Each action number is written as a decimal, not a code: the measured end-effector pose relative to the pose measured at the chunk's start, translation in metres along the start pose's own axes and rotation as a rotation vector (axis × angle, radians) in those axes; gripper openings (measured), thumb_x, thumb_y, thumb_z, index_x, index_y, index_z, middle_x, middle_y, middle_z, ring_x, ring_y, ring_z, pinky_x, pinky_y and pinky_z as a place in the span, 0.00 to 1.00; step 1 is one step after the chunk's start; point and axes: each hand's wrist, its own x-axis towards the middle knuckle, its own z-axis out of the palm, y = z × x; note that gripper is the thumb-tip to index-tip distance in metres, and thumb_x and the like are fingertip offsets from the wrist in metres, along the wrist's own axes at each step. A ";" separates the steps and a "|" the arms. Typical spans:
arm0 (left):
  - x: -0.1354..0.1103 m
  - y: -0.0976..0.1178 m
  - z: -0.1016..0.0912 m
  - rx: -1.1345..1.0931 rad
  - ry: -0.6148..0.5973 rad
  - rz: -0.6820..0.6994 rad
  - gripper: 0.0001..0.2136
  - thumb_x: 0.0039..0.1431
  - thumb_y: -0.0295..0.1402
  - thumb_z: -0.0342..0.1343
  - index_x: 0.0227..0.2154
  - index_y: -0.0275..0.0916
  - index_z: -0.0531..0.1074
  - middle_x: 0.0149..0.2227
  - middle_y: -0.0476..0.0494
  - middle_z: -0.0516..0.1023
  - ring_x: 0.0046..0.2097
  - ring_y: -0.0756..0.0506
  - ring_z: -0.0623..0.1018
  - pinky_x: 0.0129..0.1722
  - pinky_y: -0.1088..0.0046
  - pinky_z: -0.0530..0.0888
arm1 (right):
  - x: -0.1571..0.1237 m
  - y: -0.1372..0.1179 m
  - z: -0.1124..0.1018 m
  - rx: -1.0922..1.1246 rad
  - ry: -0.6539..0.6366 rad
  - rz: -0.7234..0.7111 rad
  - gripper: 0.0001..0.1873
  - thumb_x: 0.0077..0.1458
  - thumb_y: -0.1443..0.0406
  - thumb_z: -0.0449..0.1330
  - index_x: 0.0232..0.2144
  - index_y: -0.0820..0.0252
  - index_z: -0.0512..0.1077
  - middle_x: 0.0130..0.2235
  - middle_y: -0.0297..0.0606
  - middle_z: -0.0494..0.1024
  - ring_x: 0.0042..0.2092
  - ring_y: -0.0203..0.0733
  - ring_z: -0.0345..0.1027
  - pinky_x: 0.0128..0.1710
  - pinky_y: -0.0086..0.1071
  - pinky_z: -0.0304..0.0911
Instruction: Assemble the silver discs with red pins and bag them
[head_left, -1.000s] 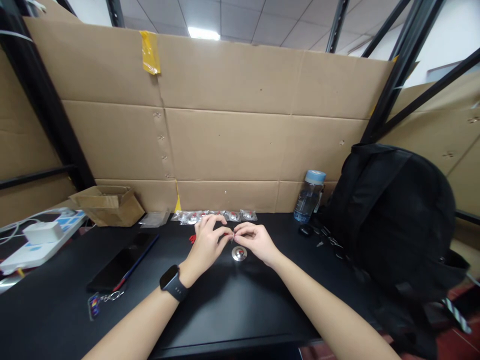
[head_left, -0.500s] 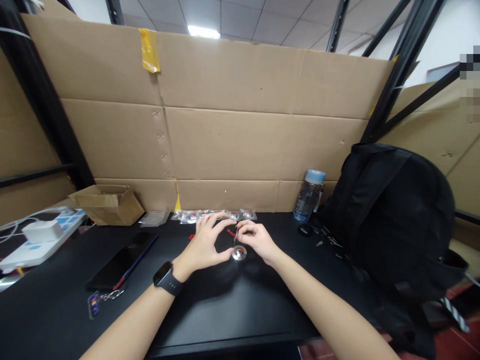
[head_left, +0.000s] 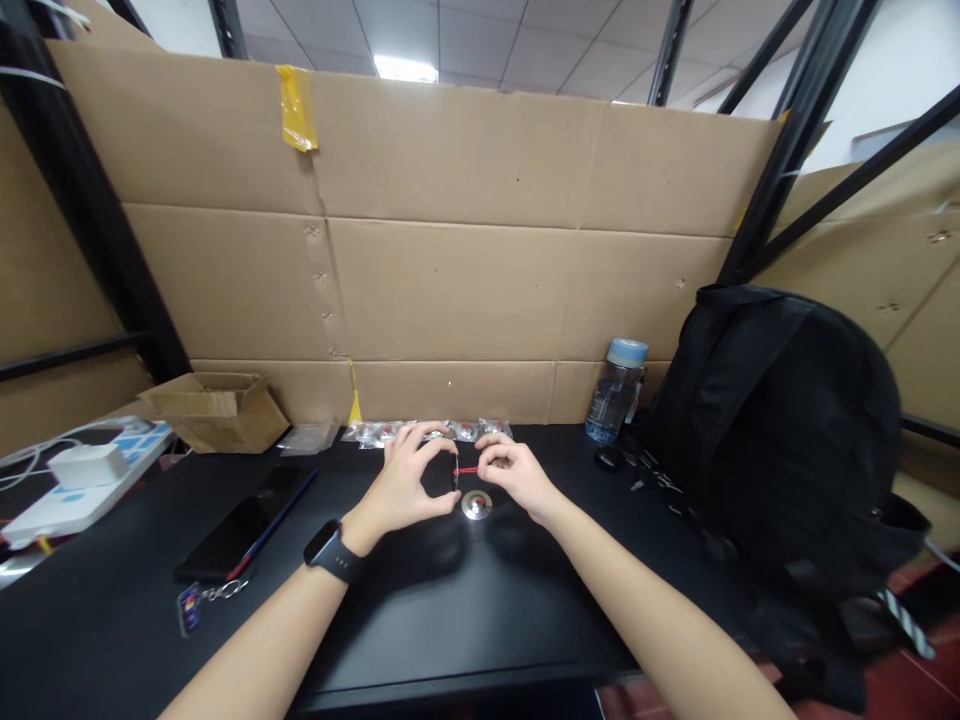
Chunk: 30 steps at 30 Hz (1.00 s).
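A blue-capped bottle (head_left: 609,402) and probably keys (head_left: 665,479) beside a black backpack (head_left: 780,420), phone (head_left: 247,522) farther left.

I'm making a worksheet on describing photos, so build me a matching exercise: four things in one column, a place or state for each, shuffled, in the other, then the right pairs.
Things
1. bottle
2. left hand
3. phone
4. right hand

Places and states
A. pinching a red string
B. lying flat on the table
C. standing upright beside the backpack
D. holding a thin disc edge-on

Right pairs: 1-C; 2-D; 3-B; 4-A
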 end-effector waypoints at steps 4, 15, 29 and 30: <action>-0.001 -0.004 0.006 -0.004 -0.035 -0.006 0.21 0.48 0.41 0.67 0.46 0.48 0.72 0.58 0.42 0.68 0.60 0.34 0.64 0.59 0.50 0.60 | 0.003 0.006 -0.004 -0.066 -0.004 -0.016 0.03 0.45 0.67 0.66 0.22 0.59 0.77 0.47 0.37 0.73 0.34 0.36 0.66 0.37 0.33 0.63; -0.007 -0.076 -0.013 0.109 -0.098 -0.141 0.13 0.60 0.37 0.55 0.47 0.46 0.74 0.52 0.42 0.74 0.54 0.38 0.70 0.55 0.54 0.65 | 0.009 0.021 -0.041 -0.714 -0.005 -0.168 0.05 0.43 0.71 0.68 0.20 0.58 0.76 0.47 0.41 0.73 0.51 0.49 0.65 0.53 0.42 0.61; -0.016 -0.103 -0.016 0.306 -0.347 -0.302 0.06 0.55 0.38 0.60 0.35 0.47 0.79 0.47 0.42 0.77 0.55 0.34 0.69 0.52 0.55 0.64 | 0.015 0.036 -0.052 -0.821 -0.037 -0.071 0.04 0.50 0.69 0.65 0.24 0.58 0.77 0.47 0.42 0.72 0.50 0.47 0.65 0.54 0.40 0.59; -0.016 -0.101 -0.015 0.298 -0.355 -0.297 0.06 0.54 0.37 0.62 0.34 0.48 0.80 0.47 0.42 0.77 0.55 0.35 0.69 0.52 0.56 0.64 | 0.015 0.035 -0.053 -0.829 -0.033 -0.071 0.03 0.50 0.69 0.65 0.25 0.58 0.77 0.46 0.41 0.72 0.50 0.47 0.65 0.54 0.39 0.59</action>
